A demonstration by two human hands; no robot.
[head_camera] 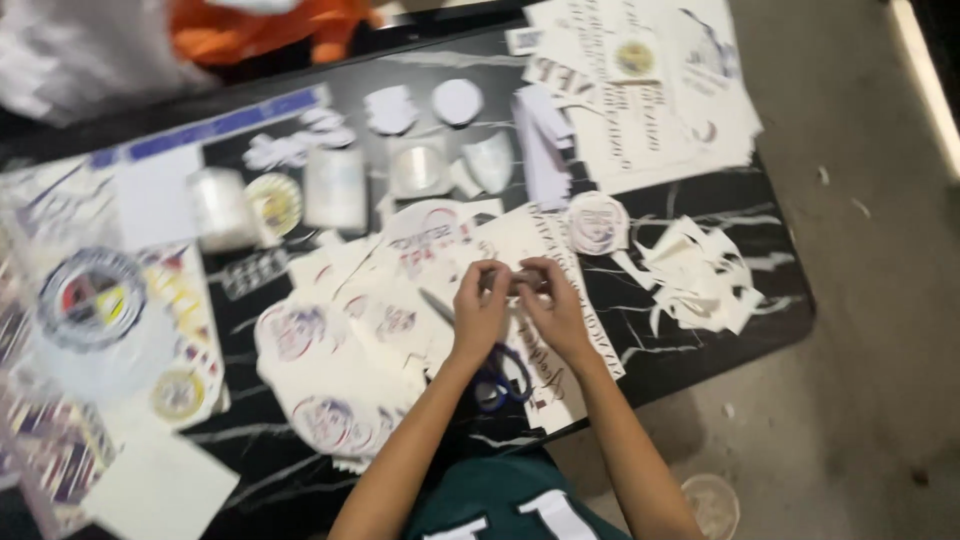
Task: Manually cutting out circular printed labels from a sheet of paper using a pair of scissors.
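Note:
My left hand [480, 305] and my right hand [552, 305] meet over the middle of the black marbled table [700, 200]. Their fingertips pinch one small pale piece [515, 281] between them; it is too blurred to tell what it is. Under my hands lie printed white paper sheets [520, 240] and round cut-out stickers [300, 335]. Blue-handled scissors [500, 385] rest on the paper just below my wrists.
A heap of white paper offcuts [700, 275] lies at the right. Clear tape rolls [418, 168] and plastic cups [335, 190] stand behind. Large printed sheets [650, 80] cover the far right corner. More sticker sheets [95, 300] fill the left. The floor [870, 300] is on the right.

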